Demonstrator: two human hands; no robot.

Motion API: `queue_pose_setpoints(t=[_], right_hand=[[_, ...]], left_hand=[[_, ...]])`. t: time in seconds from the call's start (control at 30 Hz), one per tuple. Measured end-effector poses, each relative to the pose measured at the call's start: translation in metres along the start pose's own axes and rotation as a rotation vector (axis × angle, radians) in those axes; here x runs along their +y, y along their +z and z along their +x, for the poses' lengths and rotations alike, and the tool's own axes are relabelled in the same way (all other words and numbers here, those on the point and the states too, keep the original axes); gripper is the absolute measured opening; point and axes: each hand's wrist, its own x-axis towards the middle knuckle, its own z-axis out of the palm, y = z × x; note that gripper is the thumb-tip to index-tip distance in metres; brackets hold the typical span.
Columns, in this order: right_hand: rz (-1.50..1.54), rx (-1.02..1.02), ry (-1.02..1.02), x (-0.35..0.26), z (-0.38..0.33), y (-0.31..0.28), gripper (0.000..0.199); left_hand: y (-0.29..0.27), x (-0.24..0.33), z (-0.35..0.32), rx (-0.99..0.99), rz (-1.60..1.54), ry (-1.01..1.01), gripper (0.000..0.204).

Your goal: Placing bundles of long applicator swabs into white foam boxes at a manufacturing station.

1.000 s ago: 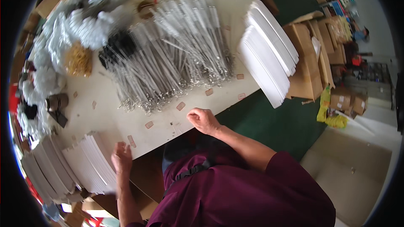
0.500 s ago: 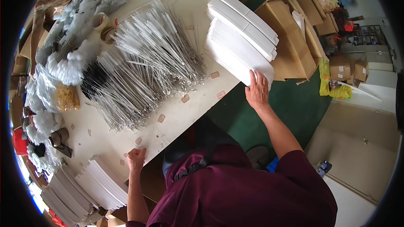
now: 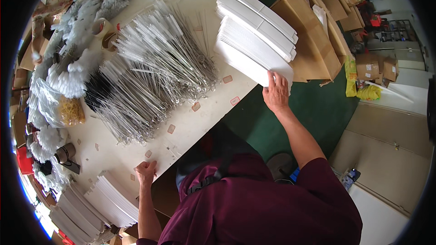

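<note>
My right hand [image 3: 276,92] lies at the near corner of a stack of white flat card pieces [image 3: 250,54]. Its fingers are stretched over the top of the pile, slightly apart, and the thumb is by the pile's edge. At the table's front edge, my left hand [image 3: 146,172] is curled closed with nothing showing in it. Between the hands, farther in on the table [image 3: 190,122], lie heaps of thin wire-handled brushes [image 3: 168,50] with pale bristles and looped ends. A darker bunch of bristles [image 3: 97,93] sits at their left.
An open cardboard box [image 3: 309,36] stands beyond the white stack. More white card stacks [image 3: 113,199] are at lower left. Tape rolls [image 3: 102,27], a bag of yellow rubber bands [image 3: 71,110], a cup [image 3: 65,152] and bundles of white brushes [image 3: 68,77] line the table's left side.
The view has shifted slightly. My right hand's fingers have drawn a little closer together on the white stack. My left hand stays closed at the table edge.
</note>
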Motion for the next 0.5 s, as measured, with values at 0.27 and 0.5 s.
queue_pose_setpoints(t=[0.27, 0.5], right_hand=[[0.015, 0.096, -0.051, 0.005, 0.002, -0.006, 0.072], [0.406, 0.125, 0.016, -0.031, 0.025, -0.048, 0.074]], left_hand=[[0.000, -0.001, 0.002, -0.001, -0.030, 0.008, 0.032], [-0.002, -0.043, 0.006, 0.089, 0.226, 0.281, 0.024]])
